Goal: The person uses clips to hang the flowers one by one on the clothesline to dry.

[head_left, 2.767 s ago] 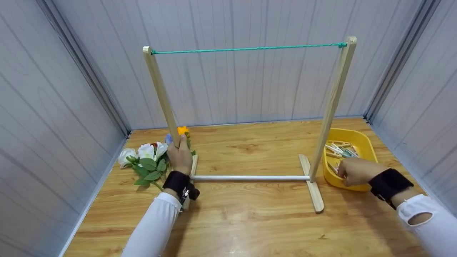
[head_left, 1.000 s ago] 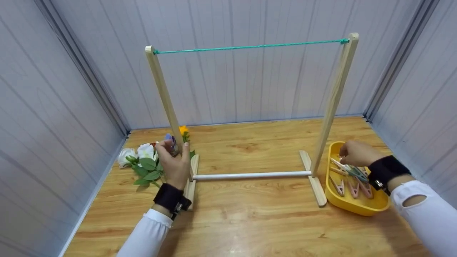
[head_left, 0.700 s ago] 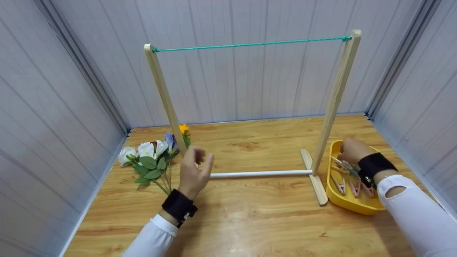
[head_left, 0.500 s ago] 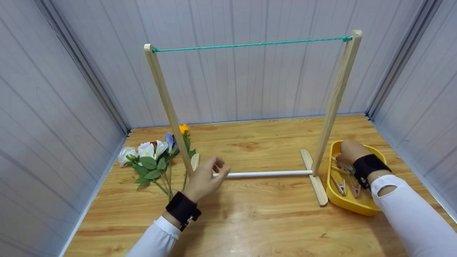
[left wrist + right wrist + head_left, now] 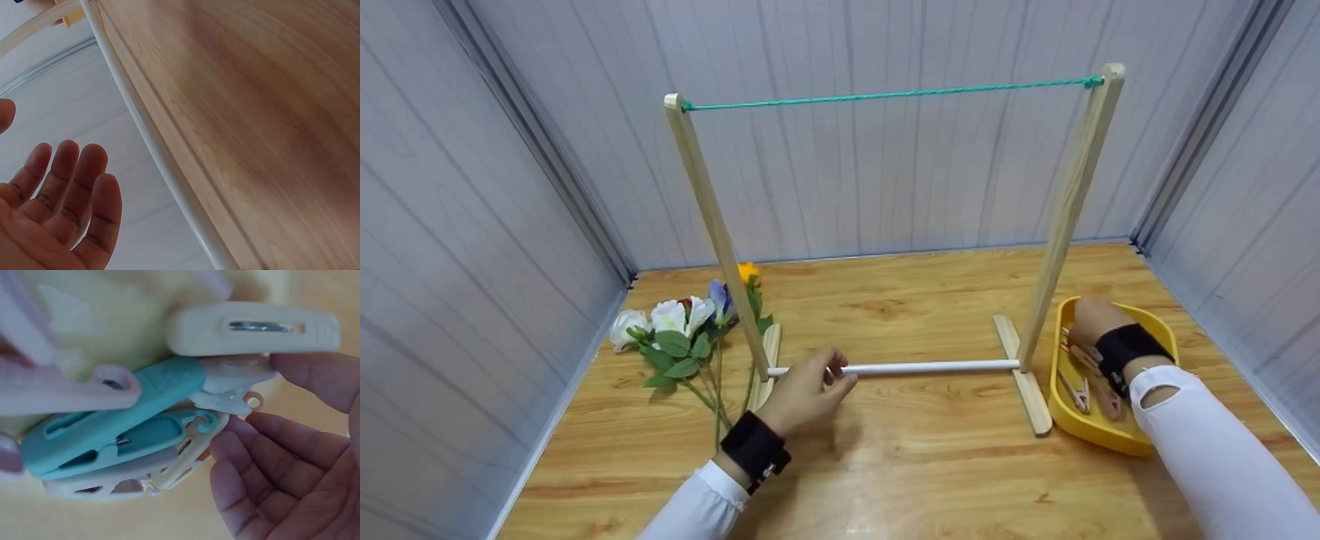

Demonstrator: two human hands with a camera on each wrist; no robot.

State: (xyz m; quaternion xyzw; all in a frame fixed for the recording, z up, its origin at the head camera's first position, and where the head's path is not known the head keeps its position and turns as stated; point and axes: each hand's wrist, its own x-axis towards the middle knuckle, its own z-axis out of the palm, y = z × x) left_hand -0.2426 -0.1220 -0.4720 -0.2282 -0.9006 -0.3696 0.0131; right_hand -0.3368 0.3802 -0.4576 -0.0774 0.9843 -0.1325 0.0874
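Note:
My left hand (image 5: 806, 390) is just in front of the white crossbar (image 5: 934, 367) of a wooden rack, fingers loosely bent and holding nothing. In the left wrist view its fingers (image 5: 105, 214) lie apart from the bar. My right hand (image 5: 1099, 319) reaches into a yellow basin (image 5: 1099, 442) of clothespins. Seen from the right wrist, thumb and fingers (image 5: 275, 439) stand apart at the ends of piled clothespins: a teal one (image 5: 118, 422), a cream one (image 5: 253, 329), a pink one (image 5: 67, 388). Whether they touch a whitish one (image 5: 225, 394) between them is unclear.
The rack has a left post (image 5: 709, 210), a right post (image 5: 1072, 210) and a green cord (image 5: 885, 95) tied across the top. Artificial flowers (image 5: 675, 330) lie behind and left of the left post. Panelled walls (image 5: 877, 172) surround the wooden table (image 5: 885, 480).
My left hand has let go of the left post and moved right and down to the crossbar. My right hand stays in the basin, which has shifted nearer and turned slightly.

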